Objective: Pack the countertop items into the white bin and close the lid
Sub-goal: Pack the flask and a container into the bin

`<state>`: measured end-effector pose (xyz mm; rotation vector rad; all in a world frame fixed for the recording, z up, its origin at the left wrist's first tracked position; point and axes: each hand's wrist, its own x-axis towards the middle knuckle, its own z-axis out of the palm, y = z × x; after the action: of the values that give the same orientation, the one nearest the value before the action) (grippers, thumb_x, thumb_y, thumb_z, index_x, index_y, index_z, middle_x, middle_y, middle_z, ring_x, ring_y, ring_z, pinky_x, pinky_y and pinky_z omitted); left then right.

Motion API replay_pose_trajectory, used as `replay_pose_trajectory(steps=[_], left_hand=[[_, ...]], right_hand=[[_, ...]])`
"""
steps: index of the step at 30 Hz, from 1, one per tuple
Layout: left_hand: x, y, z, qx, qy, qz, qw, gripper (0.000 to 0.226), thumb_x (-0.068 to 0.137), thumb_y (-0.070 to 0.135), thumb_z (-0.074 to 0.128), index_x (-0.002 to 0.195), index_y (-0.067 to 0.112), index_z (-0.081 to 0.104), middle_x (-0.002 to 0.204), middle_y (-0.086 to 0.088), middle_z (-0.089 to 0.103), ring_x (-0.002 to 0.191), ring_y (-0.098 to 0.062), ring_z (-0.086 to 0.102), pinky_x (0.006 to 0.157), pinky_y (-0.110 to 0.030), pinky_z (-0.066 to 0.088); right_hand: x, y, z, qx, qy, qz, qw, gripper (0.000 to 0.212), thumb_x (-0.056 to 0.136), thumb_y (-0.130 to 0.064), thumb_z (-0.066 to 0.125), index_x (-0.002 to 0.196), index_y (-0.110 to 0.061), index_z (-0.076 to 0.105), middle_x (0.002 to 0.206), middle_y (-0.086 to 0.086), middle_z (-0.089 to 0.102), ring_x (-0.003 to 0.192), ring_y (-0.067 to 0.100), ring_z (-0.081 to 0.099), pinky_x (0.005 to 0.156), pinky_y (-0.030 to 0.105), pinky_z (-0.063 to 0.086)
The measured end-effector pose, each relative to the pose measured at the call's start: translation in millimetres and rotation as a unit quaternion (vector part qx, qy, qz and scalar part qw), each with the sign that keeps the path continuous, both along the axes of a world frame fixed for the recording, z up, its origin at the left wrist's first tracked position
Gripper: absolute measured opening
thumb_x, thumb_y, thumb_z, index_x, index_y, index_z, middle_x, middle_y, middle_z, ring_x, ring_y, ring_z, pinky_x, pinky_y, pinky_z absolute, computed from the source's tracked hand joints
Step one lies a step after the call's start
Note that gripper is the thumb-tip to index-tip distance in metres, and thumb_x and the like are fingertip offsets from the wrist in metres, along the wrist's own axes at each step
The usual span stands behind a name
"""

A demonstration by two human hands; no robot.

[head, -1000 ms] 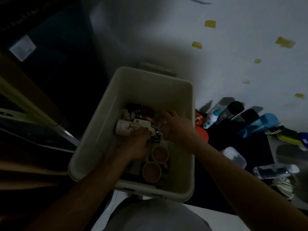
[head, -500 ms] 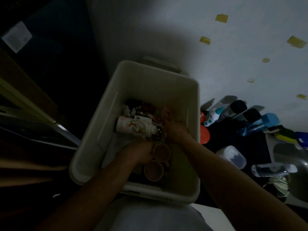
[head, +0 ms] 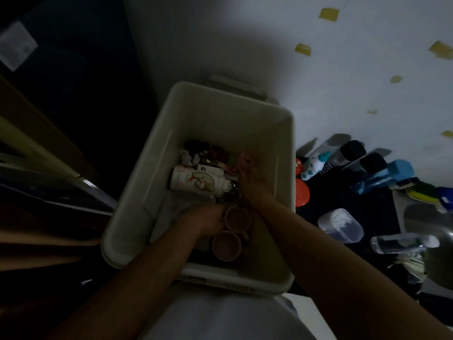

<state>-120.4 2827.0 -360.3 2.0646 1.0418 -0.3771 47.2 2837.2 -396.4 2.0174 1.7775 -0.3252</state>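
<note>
- The fingers of the right hand (head: pixel 252 185) are reaching deep into the white bin (head: pixel 137 212). It is too dark to tell if they are spread wide or pinching something. A small pink round thing (head: pixel 245 159) is showing right at their tips, and I cannot tell if they are holding it.
- The left hand (head: pixel 208 217) is lying low in the bin, just beside a brown cup (head: pixel 237 218). Its fingers are hiding in the dark, so I cannot tell how they are lying.
- A second cup (head: pixel 226 245) is sitting near the first one, closer to the person.
- A white cartoon bottle (head: pixel 198 181) is lying on its side just past the hands. A little pile of small things (head: pixel 208 153) is sitting behind it.
- The bin is standing open with no lid on it, and I cannot tell where the lid is.
- To the right, on the dark counter (head: pixel 343 200), more things are waiting:
  - a black-capped bottle (head: pixel 353 149)
  - a blue bottle (head: pixel 392 173)
  - a red round thing (head: pixel 301 192)
  - a clear box (head: pixel 340 225)
  - a clear bottle (head: pixel 404 241) lying down
- I think the job is only partway done. Some things are packed, many are still out, and the lid is not closed yet.
- The hands seem to be tidying things in the bin to make room.
</note>
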Motion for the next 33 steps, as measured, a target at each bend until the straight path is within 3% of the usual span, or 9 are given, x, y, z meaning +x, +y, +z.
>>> replay_pose_trajectory(steps=[8,13,19,23,28,33], left_hand=[[0.1,-2.7,1.5,-0.029,0.035,-0.023,0.999,0.046,0.097,0.034,0.053,0.140,0.021,0.045,0.144,-0.008,0.048,0.127,-0.027,0.049,0.098,-0.033,0.040],[4.2,-3.0,0.0,-0.068,0.064,-0.033,0.995,0.043,0.096,0.026,0.055,0.138,0.019,0.047,0.139,-0.007,0.052,0.122,-0.023,0.052,0.087,-0.027,0.039],[7.2,-3.5,0.8,-0.091,0.073,-0.031,0.993,0.042,0.098,0.024,0.052,0.139,0.016,0.047,0.141,-0.006,0.051,0.124,-0.023,0.051,0.089,-0.026,0.039],[5.8,-3.4,-1.3,-0.081,0.078,-0.031,0.993,0.038,0.096,0.026,0.053,0.134,0.021,0.050,0.136,-0.006,0.054,0.119,-0.021,0.053,0.085,-0.027,0.040],[5.1,-3.1,-2.1,-0.086,0.092,-0.030,0.992,0.044,0.096,0.026,0.054,0.138,0.025,0.046,0.138,-0.004,0.052,0.120,-0.021,0.052,0.092,-0.031,0.044],[5.7,-3.4,-2.8,-0.078,0.094,-0.032,0.992,0.043,0.095,0.029,0.053,0.138,0.025,0.047,0.138,-0.005,0.052,0.121,-0.021,0.052,0.096,-0.034,0.046]], right_hand=[[-1.8,3.8,-10.8,-0.037,0.027,-0.030,0.998,0.064,0.092,-0.027,0.057,0.145,-0.006,0.027,0.141,0.024,0.040,0.111,0.036,0.055,0.085,0.041,0.051],[-1.3,4.4,-11.1,-0.050,0.056,-0.039,0.996,0.055,0.097,-0.024,0.049,0.144,-0.005,0.031,0.140,0.024,0.042,0.117,0.038,0.052,0.094,0.044,0.049],[-3.7,6.0,-12.1,-0.032,0.067,-0.061,0.995,0.056,0.099,-0.022,0.044,0.146,-0.001,0.023,0.139,0.025,0.042,0.118,0.037,0.051,0.096,0.045,0.048],[-4.6,5.1,-8.1,-0.048,0.029,-0.042,0.998,0.052,0.097,-0.022,0.048,0.145,-0.009,0.032,0.144,0.020,0.039,0.125,0.037,0.046,0.097,0.045,0.048],[-5.1,2.1,-9.4,-0.032,-0.065,0.011,0.997,0.058,0.098,-0.022,0.045,0.150,-0.009,0.023,0.156,0.023,0.018,0.144,0.045,0.011,0.115,0.053,0.020],[-3.9,-2.1,-8.1,-0.030,-0.046,0.008,0.998,0.059,0.097,-0.023,0.046,0.150,-0.009,0.023,0.155,0.020,0.021,0.144,0.042,0.014,0.114,0.050,0.023]])
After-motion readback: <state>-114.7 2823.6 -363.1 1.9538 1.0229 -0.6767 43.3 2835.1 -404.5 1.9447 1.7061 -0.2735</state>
